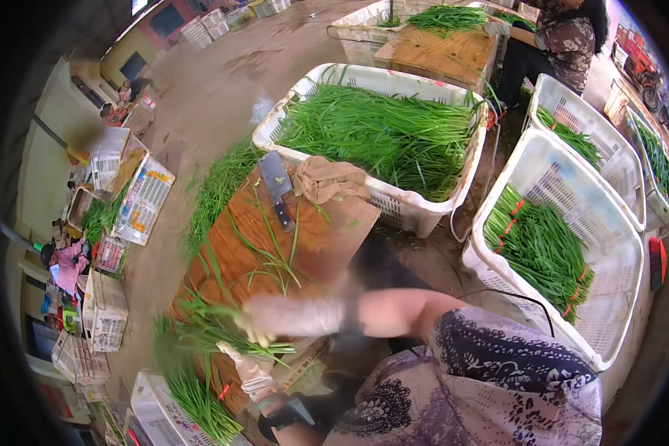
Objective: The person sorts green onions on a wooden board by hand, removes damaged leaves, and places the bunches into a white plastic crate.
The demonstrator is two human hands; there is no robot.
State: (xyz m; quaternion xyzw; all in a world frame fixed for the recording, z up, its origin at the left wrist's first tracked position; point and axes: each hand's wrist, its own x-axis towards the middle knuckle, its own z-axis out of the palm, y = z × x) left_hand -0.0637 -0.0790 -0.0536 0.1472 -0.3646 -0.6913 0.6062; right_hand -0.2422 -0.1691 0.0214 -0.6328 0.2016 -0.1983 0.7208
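My gloved right hand (263, 319), blurred, is closed around loose green garlic chives (217, 329) above the near end of a wooden board (228, 267). Just below it, my gloved left hand (249, 368) is at the stalks; its grip is partly hidden. A bunch with a red band (200, 398) lies beside my left hand. Farther up the board is a cleaver (277, 189) with a black handle, near a few loose stalks (265, 245) and a crumpled tan cloth (329, 178).
A white plastic crate of loose greens (379, 128) stands beyond the board. Red-banded bunches (541, 251) lie in a crate at right. More greens (220, 189) are heaped left of the board. A white crate (156, 407) is below. A person (568, 44) sits at upper right.
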